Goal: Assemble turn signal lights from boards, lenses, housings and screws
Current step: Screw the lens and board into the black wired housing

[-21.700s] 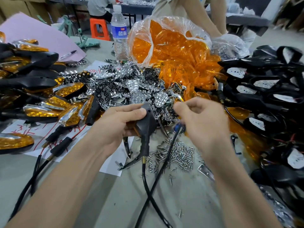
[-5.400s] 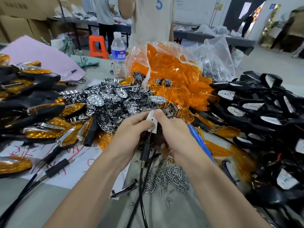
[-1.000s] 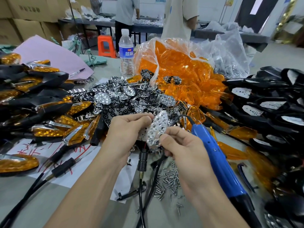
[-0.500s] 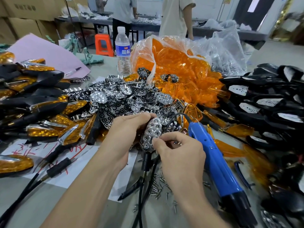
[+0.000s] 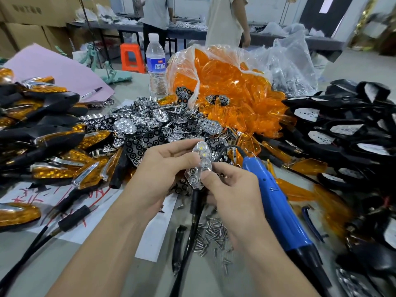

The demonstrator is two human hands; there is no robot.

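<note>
A: so what's different from half a second back? The chrome reflector faces the camera pretty much flat then. Now it's tipped up on edge a bit, and a couple of its top cups show pale dots that look like LEDs behind them

B: yeah, and a few seconds before that only the bare white board shows in the housing, no reflector at all. So the person is bedding it down over the board, I reckon

A: grip-wise, the left hand has forefinger and thumb pinched on the reflector's upper end. The right hand pinches its lower right edge. Both are closed on it, holding it up above the screws

B: the housing body is mostly hidden behind the fingers though, only the black stem pokes out below. Can't tell if it's seated properly

A: the blue screwdriver lies just beside the right wrist, not gripped. My guess is one of the orange lenses goes on next, then screws
</note>
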